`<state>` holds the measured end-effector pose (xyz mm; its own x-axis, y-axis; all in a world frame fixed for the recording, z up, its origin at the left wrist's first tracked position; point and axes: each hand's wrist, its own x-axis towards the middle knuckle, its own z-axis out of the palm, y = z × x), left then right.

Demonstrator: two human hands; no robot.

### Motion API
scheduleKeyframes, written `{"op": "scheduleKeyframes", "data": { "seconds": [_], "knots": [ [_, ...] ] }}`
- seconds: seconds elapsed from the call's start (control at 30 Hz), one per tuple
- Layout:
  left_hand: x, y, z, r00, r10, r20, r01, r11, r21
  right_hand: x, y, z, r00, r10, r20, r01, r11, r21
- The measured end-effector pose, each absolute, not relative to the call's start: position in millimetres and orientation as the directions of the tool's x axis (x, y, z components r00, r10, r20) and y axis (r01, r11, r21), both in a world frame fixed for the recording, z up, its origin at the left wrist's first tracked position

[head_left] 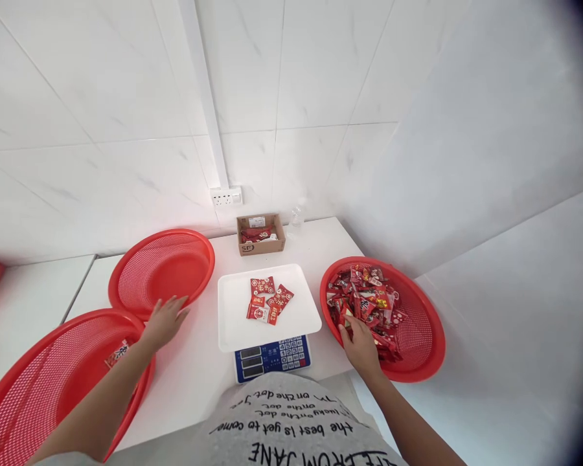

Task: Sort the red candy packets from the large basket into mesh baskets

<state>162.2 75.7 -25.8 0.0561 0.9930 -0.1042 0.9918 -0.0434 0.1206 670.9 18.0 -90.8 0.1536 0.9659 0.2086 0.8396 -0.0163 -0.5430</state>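
My left hand [165,322] hovers by the rims of the two left baskets, its fingers spread and holding nothing. At the right, my right hand [361,346] reaches over the near rim of a red basket [425,333] heaped with small wrapped snacks. Its fingertips close on a snack packet [348,312] at the pile's edge, partly hidden by the fingers. Between my hands, several red snack packets [262,313] lie on the white tray [233,323]. That tray sits on a blue digital scale [272,359] with a keypad and dark displays.
The far-left red basket [175,259] shows a bare bottom; the near-left basket [14,388] holds a packet [117,353]. A cardboard box [261,247] with red packets and a clear plastic bottle [297,215] stand by the wall, below a power socket [226,196].
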Motion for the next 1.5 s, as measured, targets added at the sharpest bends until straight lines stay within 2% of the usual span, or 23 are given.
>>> {"op": "scheduleKeyframes", "data": {
  "seconds": [0.2,0.4,0.57,0.67,0.77,0.93,1.1,1.2,1.33,1.5],
  "knots": [
    [203,102,-35,-0.010,0.998,-0.070,0.953,0.031,0.303,671,18,-92,0.157,0.964,0.216,0.838,-0.014,-0.546],
    [220,125,-37,0.022,1.000,-0.016,0.938,-0.015,0.346,671,19,-93,0.153,0.964,0.218,0.831,-0.006,-0.557],
    [254,117,-35,0.029,0.995,0.095,0.932,-0.061,0.357,671,18,-92,0.164,0.966,0.202,0.832,-0.026,-0.554],
    [294,100,-35,0.194,0.970,0.149,0.883,-0.238,0.403,671,19,-91,0.158,0.966,0.203,0.834,-0.021,-0.551],
    [333,82,-42,0.390,0.911,0.131,0.814,-0.408,0.413,671,19,-92,0.161,0.964,0.214,0.834,-0.017,-0.552],
    [359,68,-52,0.434,0.900,0.037,0.825,-0.413,0.387,671,19,-94,0.162,0.961,0.223,0.836,-0.014,-0.549],
    [361,64,-41,0.390,0.916,0.089,0.807,-0.387,0.446,672,19,-95,0.156,0.959,0.236,0.835,0.000,-0.550],
    [363,62,-35,0.318,0.945,0.076,0.768,-0.304,0.564,671,18,-95,0.158,0.957,0.245,0.834,0.004,-0.552],
    [353,72,-31,0.126,0.992,0.025,0.755,-0.112,0.646,670,18,-92,0.158,0.959,0.237,0.834,-0.001,-0.551],
    [304,116,-11,-0.221,0.972,0.076,0.710,0.107,0.696,669,18,-91,0.155,0.961,0.231,0.837,-0.003,-0.547]
  ]
}}
